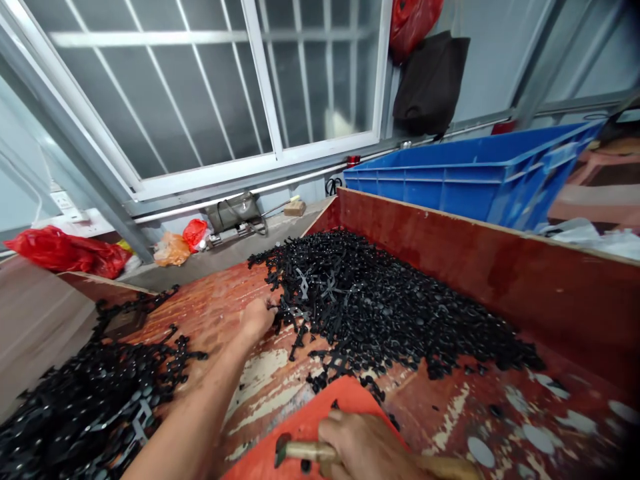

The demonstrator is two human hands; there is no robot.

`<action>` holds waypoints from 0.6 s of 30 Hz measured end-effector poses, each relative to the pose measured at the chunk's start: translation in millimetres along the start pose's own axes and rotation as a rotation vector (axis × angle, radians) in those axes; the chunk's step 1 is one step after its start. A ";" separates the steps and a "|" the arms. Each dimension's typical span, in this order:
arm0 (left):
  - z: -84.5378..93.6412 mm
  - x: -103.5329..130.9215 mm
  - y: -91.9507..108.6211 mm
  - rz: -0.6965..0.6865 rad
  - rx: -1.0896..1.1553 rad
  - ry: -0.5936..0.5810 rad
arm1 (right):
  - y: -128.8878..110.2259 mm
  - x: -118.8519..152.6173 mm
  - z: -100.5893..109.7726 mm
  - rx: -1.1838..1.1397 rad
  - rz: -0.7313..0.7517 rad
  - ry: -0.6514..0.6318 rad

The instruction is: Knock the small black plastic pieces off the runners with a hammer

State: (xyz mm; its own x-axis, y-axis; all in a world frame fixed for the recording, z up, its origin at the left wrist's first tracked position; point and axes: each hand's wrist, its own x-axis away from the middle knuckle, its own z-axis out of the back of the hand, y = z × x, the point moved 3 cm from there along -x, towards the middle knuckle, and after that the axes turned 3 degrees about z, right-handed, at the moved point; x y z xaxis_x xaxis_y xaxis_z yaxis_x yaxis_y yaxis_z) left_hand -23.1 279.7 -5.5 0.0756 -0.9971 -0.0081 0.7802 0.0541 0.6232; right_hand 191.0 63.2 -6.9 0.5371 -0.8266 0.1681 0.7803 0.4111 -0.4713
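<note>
My left hand [257, 319] reaches to the left edge of a large pile of small black parts [380, 300]. Its fingers are curled around some of the black pieces at that edge; the fingertips are partly hidden. Low in the view, my right hand [357, 440] is closed around a tan hammer-like tool [307, 451] with a short cylindrical head, dark at its end. Beneath this hand lies an orange-red sheet [345, 397], with a few loose black bits on it. A few grey branching frames [303, 283] lie among the black parts.
A second heap of black parts [75, 400] fills the lower left. A reddish board wall [475, 260] bounds the worn worktop [270, 373] on the right, with a blue crate [440, 180] behind it. Red plastic bags [70, 253] and a grey motor-like device [235, 212] sit near the window.
</note>
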 end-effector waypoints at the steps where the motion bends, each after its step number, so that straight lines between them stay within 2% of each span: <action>1: -0.3 8.9 3.2 0.007 0.070 0.001 | -2.0 1.5 1.2 -0.015 -0.004 0.012; 3: 5.3 26.9 11.0 0.020 0.225 0.008 | -5.6 6.0 4.1 -0.050 -0.023 0.043; 7: 30.5 68.2 29.7 0.053 0.560 -0.038 | -8.3 20.0 14.3 -0.126 -0.010 0.137; 12: 57.3 144.0 52.1 0.127 0.873 -0.138 | 4.2 39.9 34.1 -0.118 0.073 0.343; 15: 56.9 195.3 64.5 0.233 1.146 -0.159 | 5.3 52.1 49.8 -0.219 0.077 0.467; 18: 43.2 241.8 78.3 0.296 1.290 -0.163 | -9.3 63.7 63.8 -0.394 0.076 0.514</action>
State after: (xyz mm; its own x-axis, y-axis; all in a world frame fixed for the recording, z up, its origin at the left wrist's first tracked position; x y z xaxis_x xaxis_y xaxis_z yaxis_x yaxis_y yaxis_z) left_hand 29.4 40.5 75.2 -0.0064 -0.9565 0.2916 -0.4016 0.2695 0.8753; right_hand 238.5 31.2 63.4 0.2881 -0.9193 -0.2680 0.5177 0.3849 -0.7641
